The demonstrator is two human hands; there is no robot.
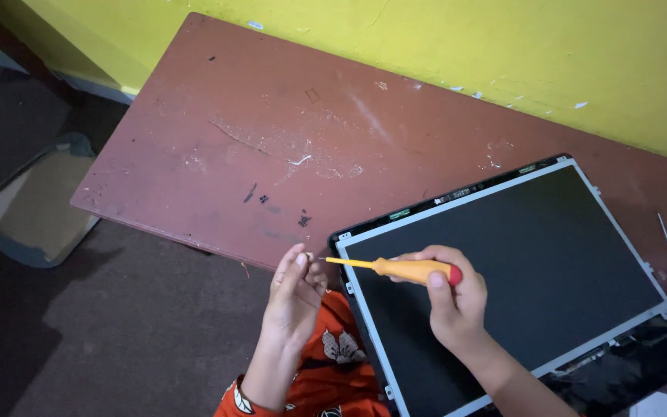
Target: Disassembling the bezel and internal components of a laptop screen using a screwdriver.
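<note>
My right hand (457, 297) grips the yellow screwdriver (395, 269) over the laptop screen panel's (519, 270) corner; left hand (296, 289) pinches at its tip, probably a tiny, slippery screw. Panel looks fragile, so edges only.

orange-handled screwdriver (395, 268) level, tip left, over laptop screen (503, 270) corner

I was in a makeshift repair corner of a plain room: a scratched reddish-brown wooden worktop (218, 154) stood against a chipped yellow painted wall (503, 46), bearing a bare dark laptop screen panel (534, 262).
</note>
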